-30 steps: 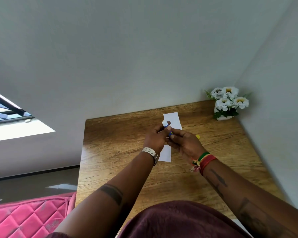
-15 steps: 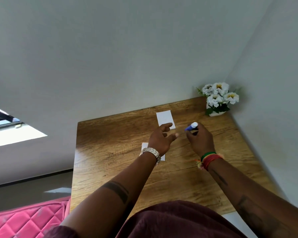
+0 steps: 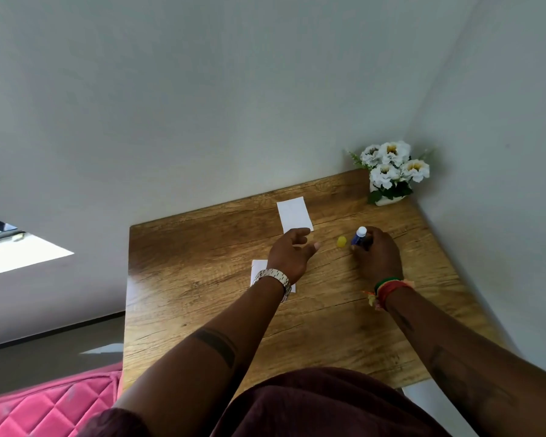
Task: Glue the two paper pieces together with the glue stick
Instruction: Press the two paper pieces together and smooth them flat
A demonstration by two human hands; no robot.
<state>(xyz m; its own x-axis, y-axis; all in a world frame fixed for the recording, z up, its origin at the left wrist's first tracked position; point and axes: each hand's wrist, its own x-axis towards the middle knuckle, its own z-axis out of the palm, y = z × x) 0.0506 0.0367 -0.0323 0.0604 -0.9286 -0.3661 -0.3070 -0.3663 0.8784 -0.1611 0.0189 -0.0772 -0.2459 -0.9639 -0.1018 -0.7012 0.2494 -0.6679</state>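
Glue stick, blue cylinder, gripped by right hand; left hand fingers spread, empty, over flat white paper on woodgrain bench.

The work surface is a wooden table with a pronounced brown grain. Its far edge and right edge sit against pale grey walls that meet in a corner. A small white pot of white flowers with yellow centres and green leaves stands upright in that far right corner of the table, close to both walls. To the left of the table, a pink quilted cushion with a diamond stitch pattern occupies the lower left of the view. Above it lies a dark floor. A bright window opening with a dark frame appears at the left edge.
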